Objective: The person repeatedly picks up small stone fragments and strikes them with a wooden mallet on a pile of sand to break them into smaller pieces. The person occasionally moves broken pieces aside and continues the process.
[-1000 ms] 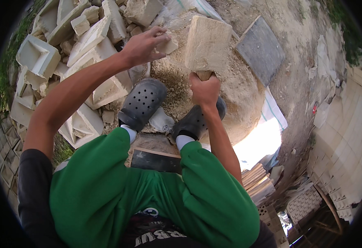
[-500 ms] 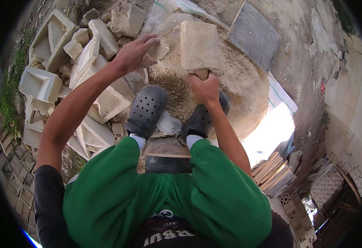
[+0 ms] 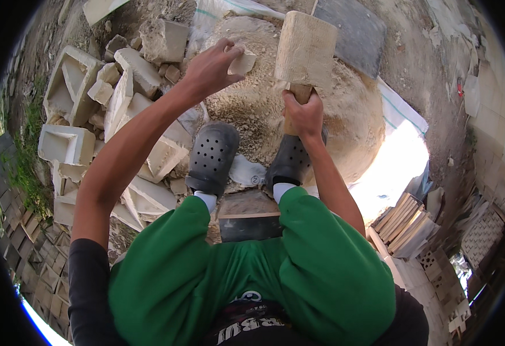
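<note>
My right hand point(image 3: 304, 114) is wrapped round the handle of a dusty wooden mallet point(image 3: 305, 49), thumb along the grip. The mallet's broad, blocky head points away from me, above a mound of pale crushed material point(image 3: 244, 106). To its left, my left hand point(image 3: 211, 68) grips a pale, broken plaster chunk point(image 3: 242, 62) between thumb and fingers. Its far fingers are partly hidden.
Broken plaster moulds point(image 3: 68, 144) and lumps are heaped at the left. A grey slab point(image 3: 356, 34) lies beyond the mallet. White woven sacking point(image 3: 399, 109) spreads under the mound. My grey clogs point(image 3: 214, 155) rest at its near edge; stacked boards point(image 3: 402, 222) stand at the right.
The mallet and my right hand have shifted right and slightly away. My left hand, with the chunk, has also moved a little right and away. The whole view has turned slightly.
</note>
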`<state>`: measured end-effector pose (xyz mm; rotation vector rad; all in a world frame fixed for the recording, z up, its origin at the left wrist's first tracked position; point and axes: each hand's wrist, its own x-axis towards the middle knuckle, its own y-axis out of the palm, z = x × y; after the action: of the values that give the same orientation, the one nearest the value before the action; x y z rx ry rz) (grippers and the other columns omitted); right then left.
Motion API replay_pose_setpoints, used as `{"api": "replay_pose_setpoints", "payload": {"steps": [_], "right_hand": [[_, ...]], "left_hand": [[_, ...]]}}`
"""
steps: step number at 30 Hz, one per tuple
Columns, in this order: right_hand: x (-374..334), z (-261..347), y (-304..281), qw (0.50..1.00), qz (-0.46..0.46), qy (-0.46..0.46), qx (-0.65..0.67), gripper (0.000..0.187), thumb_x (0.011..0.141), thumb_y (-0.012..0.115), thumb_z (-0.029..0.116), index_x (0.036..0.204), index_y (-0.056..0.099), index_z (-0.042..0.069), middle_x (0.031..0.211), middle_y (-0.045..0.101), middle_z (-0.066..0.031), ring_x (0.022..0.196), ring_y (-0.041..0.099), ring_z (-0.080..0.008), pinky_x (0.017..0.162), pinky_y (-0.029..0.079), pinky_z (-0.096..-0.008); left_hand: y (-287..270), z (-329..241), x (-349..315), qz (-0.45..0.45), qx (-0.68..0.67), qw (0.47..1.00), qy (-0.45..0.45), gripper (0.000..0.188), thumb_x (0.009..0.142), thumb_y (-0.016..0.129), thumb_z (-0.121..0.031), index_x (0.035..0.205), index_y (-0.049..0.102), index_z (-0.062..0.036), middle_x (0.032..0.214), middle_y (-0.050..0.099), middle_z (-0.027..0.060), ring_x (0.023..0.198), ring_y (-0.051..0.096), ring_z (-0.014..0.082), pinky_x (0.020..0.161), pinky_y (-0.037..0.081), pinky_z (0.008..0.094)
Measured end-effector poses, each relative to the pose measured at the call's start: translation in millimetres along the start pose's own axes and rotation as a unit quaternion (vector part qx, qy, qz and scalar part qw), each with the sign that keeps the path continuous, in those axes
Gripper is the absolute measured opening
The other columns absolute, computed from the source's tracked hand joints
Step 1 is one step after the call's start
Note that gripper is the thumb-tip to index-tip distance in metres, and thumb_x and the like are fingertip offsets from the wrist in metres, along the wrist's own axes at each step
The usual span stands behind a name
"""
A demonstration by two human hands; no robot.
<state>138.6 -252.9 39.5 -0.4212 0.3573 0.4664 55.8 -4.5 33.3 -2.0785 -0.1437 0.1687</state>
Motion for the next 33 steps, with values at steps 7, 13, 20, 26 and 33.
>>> {"api": "replay_pose_setpoints", "payload": {"steps": [7,13,20,26,33], "right_hand": [[-0.1,-1.9,-1.8,1.000,-0.017,-0.006,0.011,0.037,0.083,0.075,0.023,0.102,0.064,-0.006,0.074,0.069,-0.0100,0.057,0.069,-0.0185,0.056,0.054,-0.0332],[1.5,3.2,-6.7,0.997,-0.019,0.032,0.063,0.038,0.082,0.074,0.024,0.100,0.063,-0.007,0.072,0.069,-0.0099,0.057,0.069,-0.0193,0.056,0.055,-0.0335],[0.4,7.5,-7.1,0.999,-0.017,0.017,0.030,0.037,0.082,0.073,0.025,0.099,0.064,-0.006,0.073,0.069,-0.0105,0.058,0.070,-0.0194,0.057,0.055,-0.0338],[1.8,2.8,-4.5,0.999,-0.029,0.009,0.026,0.025,0.086,0.073,0.023,0.086,0.068,-0.001,0.068,0.067,-0.0076,0.056,0.067,-0.0160,0.055,0.053,-0.0320],[5.1,-4.6,-11.6,0.998,-0.022,0.025,0.049,0.032,0.083,0.073,0.026,0.093,0.066,-0.003,0.070,0.069,-0.0096,0.058,0.069,-0.0184,0.059,0.055,-0.0338]], "left_hand": [[-13.4,-4.6,0.2,-0.006,0.028,0.999,-0.040,0.056,0.074,0.081,-0.032,0.123,0.064,-0.0109,0.130,0.058,0.0077,0.096,0.069,0.0319,0.082,0.057,0.0455],[-18.8,18.5,-14.0,-0.056,0.079,0.993,-0.068,0.051,0.073,0.086,-0.032,0.114,0.066,-0.0085,0.112,0.058,0.0123,0.091,0.067,0.0321,0.074,0.057,0.0447],[8.5,-19.1,1.5,-0.031,0.026,0.999,-0.026,0.051,0.073,0.088,-0.030,0.110,0.064,-0.0052,0.109,0.058,0.0147,0.087,0.067,0.0337,0.071,0.057,0.0444],[14.4,-24.9,0.7,0.004,-0.023,0.999,-0.027,0.053,0.074,0.088,-0.031,0.113,0.062,-0.0065,0.111,0.058,0.0138,0.085,0.068,0.0324,0.072,0.058,0.0446],[-18.4,15.4,-27.9,-0.060,0.064,0.990,-0.111,0.054,0.074,0.087,-0.037,0.113,0.063,-0.0092,0.108,0.057,0.0135,0.085,0.067,0.0346,0.071,0.058,0.0467]]}}
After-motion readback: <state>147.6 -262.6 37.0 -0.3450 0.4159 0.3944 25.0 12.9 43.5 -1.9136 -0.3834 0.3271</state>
